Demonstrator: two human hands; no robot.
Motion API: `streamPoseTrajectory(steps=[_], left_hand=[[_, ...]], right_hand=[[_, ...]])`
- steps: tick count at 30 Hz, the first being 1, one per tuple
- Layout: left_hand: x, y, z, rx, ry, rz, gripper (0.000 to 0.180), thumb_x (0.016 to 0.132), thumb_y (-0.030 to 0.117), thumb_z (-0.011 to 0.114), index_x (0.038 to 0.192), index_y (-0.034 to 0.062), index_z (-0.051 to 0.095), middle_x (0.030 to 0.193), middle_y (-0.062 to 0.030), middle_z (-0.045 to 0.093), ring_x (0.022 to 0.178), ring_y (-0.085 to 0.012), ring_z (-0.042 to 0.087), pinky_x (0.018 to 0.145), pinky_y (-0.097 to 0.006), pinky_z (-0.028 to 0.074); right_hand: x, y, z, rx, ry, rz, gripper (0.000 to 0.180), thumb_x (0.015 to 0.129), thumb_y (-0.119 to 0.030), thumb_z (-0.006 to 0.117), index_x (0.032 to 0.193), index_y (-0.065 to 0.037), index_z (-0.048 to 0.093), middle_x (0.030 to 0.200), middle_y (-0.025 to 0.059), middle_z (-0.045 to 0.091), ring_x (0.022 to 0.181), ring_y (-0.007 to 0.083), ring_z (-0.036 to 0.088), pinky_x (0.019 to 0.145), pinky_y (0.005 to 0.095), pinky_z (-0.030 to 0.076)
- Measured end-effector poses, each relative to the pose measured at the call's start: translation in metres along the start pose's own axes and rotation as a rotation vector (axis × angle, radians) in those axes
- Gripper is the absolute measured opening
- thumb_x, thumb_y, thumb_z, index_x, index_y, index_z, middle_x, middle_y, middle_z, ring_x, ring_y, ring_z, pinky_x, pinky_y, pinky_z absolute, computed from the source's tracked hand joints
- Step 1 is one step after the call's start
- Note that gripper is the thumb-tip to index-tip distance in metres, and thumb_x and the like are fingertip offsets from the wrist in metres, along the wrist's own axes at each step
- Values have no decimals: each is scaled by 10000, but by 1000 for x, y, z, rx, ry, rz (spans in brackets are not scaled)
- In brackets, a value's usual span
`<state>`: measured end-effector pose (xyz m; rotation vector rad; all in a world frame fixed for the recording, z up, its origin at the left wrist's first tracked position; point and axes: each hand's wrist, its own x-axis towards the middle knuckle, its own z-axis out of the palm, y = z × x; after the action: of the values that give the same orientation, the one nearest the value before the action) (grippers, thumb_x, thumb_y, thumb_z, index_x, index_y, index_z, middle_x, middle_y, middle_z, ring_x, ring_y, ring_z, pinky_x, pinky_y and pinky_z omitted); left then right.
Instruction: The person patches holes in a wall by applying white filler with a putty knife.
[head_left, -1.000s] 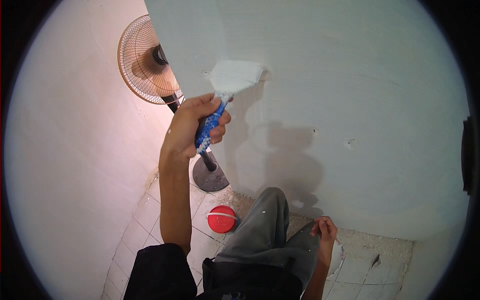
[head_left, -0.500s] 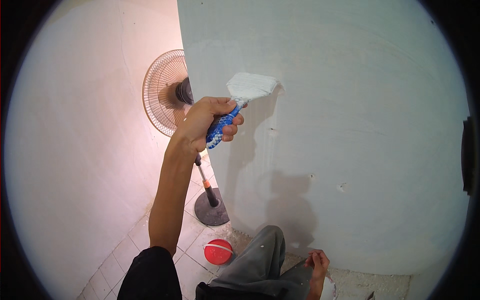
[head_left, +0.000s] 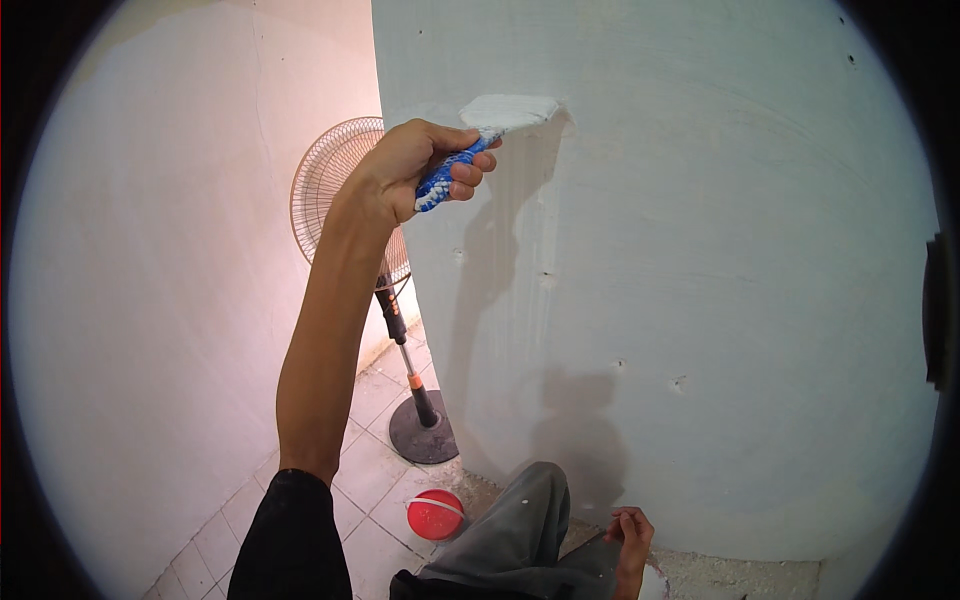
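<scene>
My left hand (head_left: 425, 170) is raised in front of the grey-green wall (head_left: 720, 250), closed around the blue, white-spattered handle of a putty knife (head_left: 510, 110). Its wide head is coated in white paste and lies at the wall surface. Vertical whitish streaks run down the wall below it. My right hand (head_left: 630, 540) hangs low beside my bent knee, near the foot of the wall. Its fingers are loosely curled, and nothing shows in them.
A stand fan (head_left: 330, 190) stands behind the wall's left edge, its dark round base (head_left: 423, 440) on the tiles. A red lidded bucket (head_left: 435, 514) with a white handle sits left of my knee. Small chipped holes dot the wall, and a pale wall (head_left: 160, 300) rises at left.
My left hand and the putty knife have moved up the wall. My right hand stays low by my knee. The view has shifted slightly.
</scene>
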<state>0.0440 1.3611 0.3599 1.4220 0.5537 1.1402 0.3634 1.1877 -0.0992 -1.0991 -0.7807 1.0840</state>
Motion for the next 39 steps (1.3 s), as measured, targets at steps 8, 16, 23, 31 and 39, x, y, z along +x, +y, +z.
streamPoseTrajectory(steps=[8, 16, 23, 31, 39], left_hand=[[-14, 0, -8, 57, -11, -30, 237, 968, 107, 431, 1111, -83, 436, 719, -73, 533, 462, -41, 475, 367, -165, 452], [-60, -18, -12, -41, 63, 55, 218, 946, 142, 463, 1055, -45, 488, 710, -74, 536, 467, -62, 459, 391, -198, 394], [-46, -27, 2, 65, 145, 213, 236, 969, 174, 450, 1049, -43, 498, 676, -83, 540, 446, -93, 482, 383, -218, 399], [-13, -74, 1, 99, 208, 162, 226, 990, 184, 429, 979, -28, 505, 635, -86, 540, 410, -115, 488, 360, -238, 390], [-37, -169, -15, 29, 195, -72, 285, 997, 270, 449, 1027, -3, 525, 628, -76, 537, 377, -117, 449, 364, -241, 366]], right_hand=[[-6, 3, -5, -10, 19, 4, 208, 945, -179, 538, 882, 4, 616, 641, 47, 566, 555, 116, 531, 515, 260, 453], [-7, 9, -17, -59, 33, 13, 219, 940, -217, 550, 892, -16, 621, 636, 39, 574, 549, 109, 548, 509, 248, 465], [-4, 3, -7, -40, 24, 5, 222, 941, -224, 555, 894, -18, 622, 640, 34, 574, 555, 107, 548, 505, 250, 467], [-13, 0, -9, -47, 91, 40, 215, 951, -213, 538, 888, -24, 619, 633, 31, 556, 539, 109, 526, 519, 246, 455], [-6, -4, -4, -124, 94, 61, 220, 954, -218, 532, 885, -29, 619, 644, 26, 551, 547, 107, 515, 516, 246, 437]])
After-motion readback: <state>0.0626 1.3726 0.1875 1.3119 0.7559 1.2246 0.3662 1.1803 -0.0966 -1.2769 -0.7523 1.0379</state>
